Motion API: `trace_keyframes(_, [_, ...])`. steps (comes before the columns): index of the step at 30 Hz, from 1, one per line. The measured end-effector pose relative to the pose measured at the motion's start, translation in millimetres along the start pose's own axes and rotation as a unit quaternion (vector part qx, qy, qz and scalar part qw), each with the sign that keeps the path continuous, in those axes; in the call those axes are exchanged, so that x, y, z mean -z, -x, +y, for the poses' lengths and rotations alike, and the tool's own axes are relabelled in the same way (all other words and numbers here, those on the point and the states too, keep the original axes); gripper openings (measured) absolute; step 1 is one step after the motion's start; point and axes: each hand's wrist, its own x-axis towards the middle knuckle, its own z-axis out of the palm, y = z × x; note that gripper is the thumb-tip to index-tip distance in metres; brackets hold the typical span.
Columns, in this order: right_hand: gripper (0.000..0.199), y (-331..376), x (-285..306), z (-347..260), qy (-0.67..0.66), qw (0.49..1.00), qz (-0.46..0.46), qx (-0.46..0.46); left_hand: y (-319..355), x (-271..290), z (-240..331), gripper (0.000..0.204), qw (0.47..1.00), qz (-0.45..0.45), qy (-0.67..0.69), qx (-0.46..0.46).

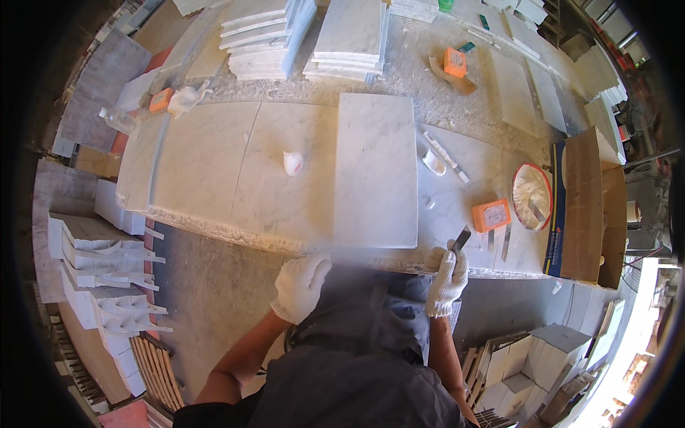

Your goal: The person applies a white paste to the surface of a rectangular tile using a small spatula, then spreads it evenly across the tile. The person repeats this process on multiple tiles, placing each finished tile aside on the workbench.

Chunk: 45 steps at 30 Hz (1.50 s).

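A white marble tile (377, 171) lies across the larger pale slabs on the bench, its near end at the bench's front edge. My right hand (446, 282), in a white knit glove, is closed around a small scraper (460, 239) whose dark flat blade points up and away, just right of the tile's near corner. My gloved left hand (302, 287) is curled closed below the tile's near left corner. Whatever its fingers may hold is hidden. Right of the tile are an orange block (491, 215), a white marker pen (446, 157) and a red-rimmed bowl of white paste (532, 180).
A crumpled white lump (292, 163) sits on the left slab. An open cardboard box (585, 207) stands at the bench's right end. Tile stacks (347, 39) line the back. More stone pieces (100, 250) are piled at the left, and cartons (524, 364) stand low at right.
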Motion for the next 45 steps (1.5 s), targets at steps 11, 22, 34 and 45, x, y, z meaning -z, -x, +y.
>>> trace_keyframes(11, [0.035,26,7,-48,-0.11,0.989,-0.028,-0.094,1,-14,-4,0.021,0.978,0.121,-0.084,-0.145])
trace_keyframes(22, [0.037,32,5,-43,-0.105,0.987,-0.025,-0.12,14,-13,-6,0.019,0.997,0.046,-0.029,-0.048])
trace_keyframes(34, [0.039,39,9,-57,-0.109,0.973,-0.178,-0.098,2,-16,2,0.034,0.987,0.115,-0.043,-0.105])
trace_keyframes(45, [0.02,18,-14,-72,0.047,0.971,-0.225,0.067,-14,-17,19,0.045,0.993,0.094,0.056,0.031])
